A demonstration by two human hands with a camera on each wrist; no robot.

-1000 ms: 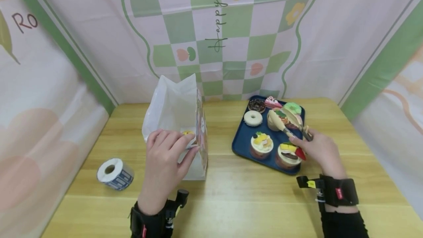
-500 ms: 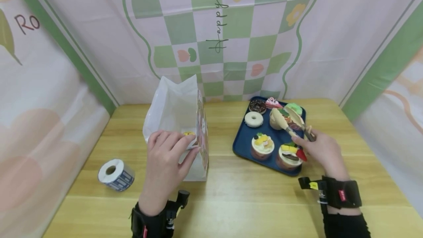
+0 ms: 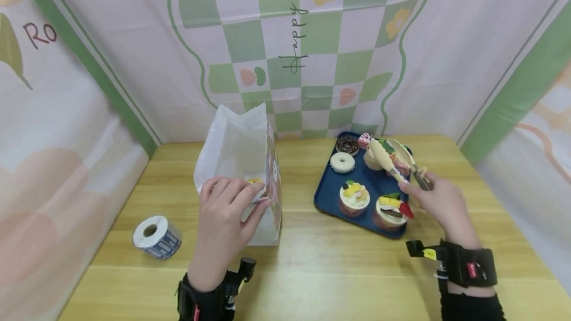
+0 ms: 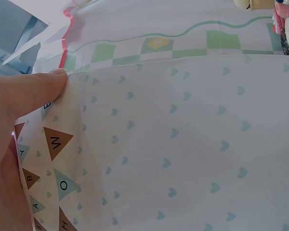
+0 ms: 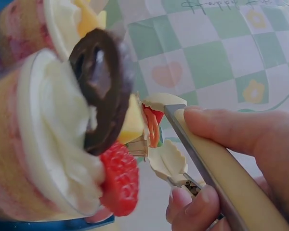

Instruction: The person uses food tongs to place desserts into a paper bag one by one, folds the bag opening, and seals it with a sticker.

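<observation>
My left hand [image 3: 225, 222] pinches the near edge of a white paper bag [image 3: 241, 145], which stands upright with its mouth spread. The left wrist view has the thumb [image 4: 36, 91] at the rim of the heart-patterned bag wall [image 4: 149, 139]. A yellow-topped item [image 3: 255, 181] shows inside the bag, mostly hidden. My right hand [image 3: 441, 204] grips beige-tipped food tongs [image 5: 221, 173]. Between their tips is a pastry [image 3: 387, 146] topped with a green leaf and reddish strips, over the far right of the blue tray [image 3: 327, 192].
Two cream cups [image 3: 354, 197] topped with fruit stand at the tray's front. Behind them lie a white donut [image 3: 342, 162], a chocolate donut [image 3: 347, 144] and a pink cake slice [image 3: 364, 139]. A label roll [image 3: 157, 237] sits left of the bag.
My right hand has shifted slightly right, with the tongs and the pastry moving right and up, covering the green donut behind. My left hand stays on the bag.
</observation>
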